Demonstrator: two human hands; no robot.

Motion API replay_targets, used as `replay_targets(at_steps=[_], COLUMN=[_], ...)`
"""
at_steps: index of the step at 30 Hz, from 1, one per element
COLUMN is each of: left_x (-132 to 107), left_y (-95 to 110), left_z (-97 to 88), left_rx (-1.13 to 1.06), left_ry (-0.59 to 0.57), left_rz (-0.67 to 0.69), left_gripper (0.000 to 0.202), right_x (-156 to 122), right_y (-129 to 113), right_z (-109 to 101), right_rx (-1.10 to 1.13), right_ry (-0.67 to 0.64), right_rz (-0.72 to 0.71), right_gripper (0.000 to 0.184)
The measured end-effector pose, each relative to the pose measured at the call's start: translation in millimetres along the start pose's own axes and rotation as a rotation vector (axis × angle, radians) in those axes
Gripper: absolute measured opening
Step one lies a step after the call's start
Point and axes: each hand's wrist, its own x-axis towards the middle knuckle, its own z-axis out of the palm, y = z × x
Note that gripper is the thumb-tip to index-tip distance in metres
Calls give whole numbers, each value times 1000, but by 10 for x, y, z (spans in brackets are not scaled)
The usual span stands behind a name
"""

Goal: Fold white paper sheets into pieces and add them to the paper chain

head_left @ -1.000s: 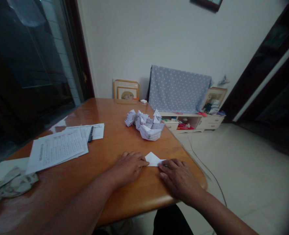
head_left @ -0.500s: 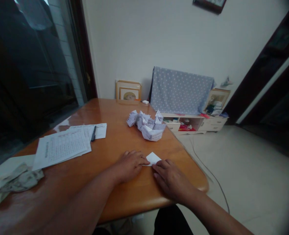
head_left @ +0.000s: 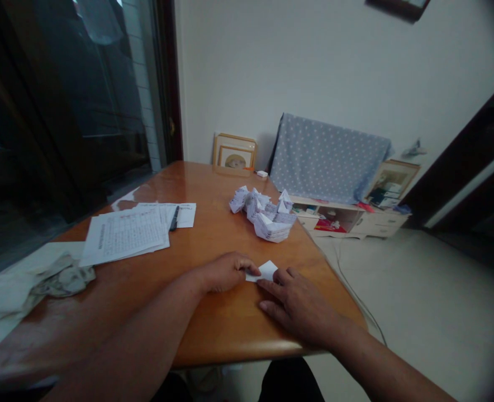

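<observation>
A small folded piece of white paper [head_left: 267, 270] lies near the front of the wooden table [head_left: 213, 329]. My left hand [head_left: 227, 272] rests on the table with curled fingers pinching the paper's left edge. My right hand [head_left: 295, 301] lies flat on the tabletop, fingers stretched out and pressing on the paper's lower right part. Both hands cover part of the sheet. Beyond them sits a pile of folded paper shapes [head_left: 266, 213].
Printed sheets [head_left: 125, 234] with a dark pen [head_left: 174, 218] lie at the left. A crumpled cloth [head_left: 62, 277] is at the near left on white paper. A picture frame [head_left: 234, 154] stands at the table's far edge. A low cabinet [head_left: 347, 215] and a cable [head_left: 356, 298] are on the floor to the right.
The visible part of the white paper has grown smaller as both hands closed in on it. My left fingers have curled from flat into a pinch. The camera view has shifted, so everything sits further right.
</observation>
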Motion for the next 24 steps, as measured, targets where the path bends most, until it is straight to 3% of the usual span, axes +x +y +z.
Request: replay_targets(at_steps=[6,13,19,24], left_x=[-29,-12,-22,-71], left_y=[3,-10,-26,17], left_z=[-29,-20,-10,-17], left_rx=[-127,-315,-306,-237], left_ry=[-18,8,33,18], left_rz=[-78,-85,-93,-103], left_gripper=[54,39,34,40], right_x=[66,229,304,96], right_y=[19,-28,-76,35], right_z=[-33,-47,1,-20], right_rx=[-17,-32,-11,-15], right_ry=[-30,-50,-21,-5], right_rz=[-56,-130,-144,-72], right_gripper=[53,63,61,52])
